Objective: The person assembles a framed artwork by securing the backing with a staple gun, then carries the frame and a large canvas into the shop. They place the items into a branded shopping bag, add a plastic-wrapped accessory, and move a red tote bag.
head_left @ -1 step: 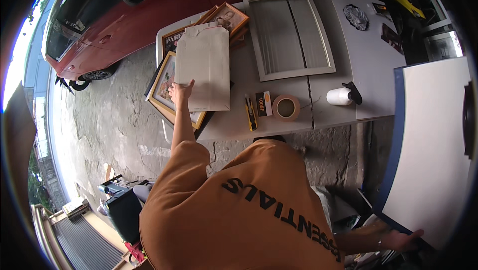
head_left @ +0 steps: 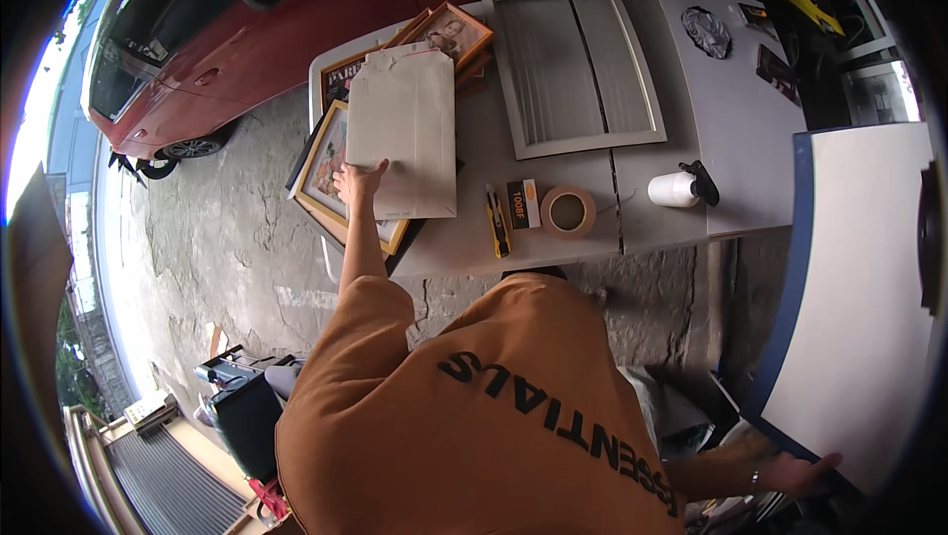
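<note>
A person in an orange shirt [head_left: 494, 407] leaned over the counter [head_left: 553, 229]. The right hand [head_left: 795, 473], nearest, had its grip closed on the bottom edge of a big white board [head_left: 859, 298] with a blue edge. Farther off, the left hand [head_left: 357, 182] lay flat and open on a tan envelope [head_left: 403, 135], holding nothing. The envelope lay on a gold picture frame [head_left: 321, 175]. Right of the envelope sat a yellow knife [head_left: 497, 222], a tape roll [head_left: 568, 211] and a white frame [head_left: 575, 66]. Behind the counter stood a red car [head_left: 247, 32].
</note>
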A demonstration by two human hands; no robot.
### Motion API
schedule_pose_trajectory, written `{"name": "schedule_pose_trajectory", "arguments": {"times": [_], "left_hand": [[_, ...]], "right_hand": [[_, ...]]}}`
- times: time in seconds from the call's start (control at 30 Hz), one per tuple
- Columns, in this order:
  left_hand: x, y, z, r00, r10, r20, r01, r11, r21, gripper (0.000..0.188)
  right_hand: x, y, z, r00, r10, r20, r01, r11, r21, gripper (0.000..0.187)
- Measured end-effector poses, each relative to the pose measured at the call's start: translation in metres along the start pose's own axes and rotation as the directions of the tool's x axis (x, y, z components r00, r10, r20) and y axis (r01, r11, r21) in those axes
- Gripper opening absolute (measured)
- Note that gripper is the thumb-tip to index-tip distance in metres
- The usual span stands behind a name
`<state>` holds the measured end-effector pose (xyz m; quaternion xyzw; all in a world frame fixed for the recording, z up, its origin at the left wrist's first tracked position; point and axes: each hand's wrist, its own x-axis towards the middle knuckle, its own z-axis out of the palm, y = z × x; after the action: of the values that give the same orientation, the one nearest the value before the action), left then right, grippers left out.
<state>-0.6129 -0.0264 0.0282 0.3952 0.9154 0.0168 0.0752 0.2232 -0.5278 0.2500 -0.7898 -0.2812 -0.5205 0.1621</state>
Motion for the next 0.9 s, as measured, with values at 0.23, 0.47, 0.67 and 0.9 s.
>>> {"name": "schedule_pose_trajectory", "arguments": {"times": [0.23, 0.47, 0.67, 0.9], "left_hand": [[0.052, -0.011, -0.006, 0.997, -0.020, 0.076, 0.007, 0.987, 0.163, 0.130], [0.021, 0.029, -0.141, 0.750, 0.614, -0.248, -0.556, 0.380, -0.740, 0.035], [-0.077, 0.181, -0.213, 0.431, 0.608, -0.667, -0.889, 0.158, -0.430, 0.025], [-0.347, 0.399, -0.165, 0.411, 0.695, -0.590, -0.561, -0.318, -0.765, 0.033]], "right_hand": [[0.007, -0.050, -0.016, 0.728, 0.681, 0.079, -0.492, 0.440, 0.752, 0.025], [0.030, -0.105, -0.057, 0.681, 0.725, -0.105, -0.530, 0.587, 0.612, 0.042], [0.012, -0.065, -0.055, 0.570, 0.790, -0.224, -0.577, 0.580, 0.575, 0.038], [-0.035, 0.052, 0.007, 0.682, 0.730, -0.044, -0.710, 0.675, 0.199, 0.033]]}}
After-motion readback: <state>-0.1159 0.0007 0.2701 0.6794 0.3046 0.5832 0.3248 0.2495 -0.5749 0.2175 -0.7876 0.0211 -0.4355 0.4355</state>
